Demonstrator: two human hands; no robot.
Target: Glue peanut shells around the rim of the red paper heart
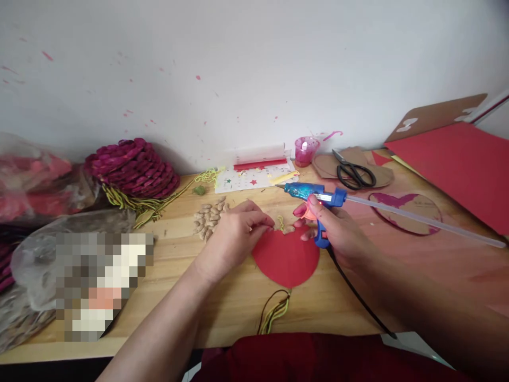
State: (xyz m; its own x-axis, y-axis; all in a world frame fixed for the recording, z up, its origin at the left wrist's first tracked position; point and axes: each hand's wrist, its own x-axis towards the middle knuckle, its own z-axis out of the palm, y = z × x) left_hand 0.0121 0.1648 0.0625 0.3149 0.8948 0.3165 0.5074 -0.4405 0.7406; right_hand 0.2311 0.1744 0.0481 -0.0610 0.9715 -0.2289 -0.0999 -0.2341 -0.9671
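Observation:
My right hand [338, 228] is wrapped round a blue hot glue gun [310, 191], its nozzle pointing left and a long clear glue stick [421, 218] jutting from its back. Under the gun lies a red rounded cutout [286, 260], with a yellow-green yarn loop [280, 223] at its top and a yarn tassel [274, 314] below. Along its upper edge a few small tan pieces show beside the loop. At the cutout's upper left edge, the fingers of my left hand [238, 233] are pinched together; what is between them is hidden. A pile of peanuts [209, 217] lies just behind this hand.
Black-handled scissors [356, 175] rest on cardboard pieces at the back right, near a pink-stained cup [306, 152]. Red sheets [457, 164] lie at right. A purple braided coil [133, 168] and plastic bags [40, 170] fill the left. The gun's black cord [358, 289] runs to the front edge.

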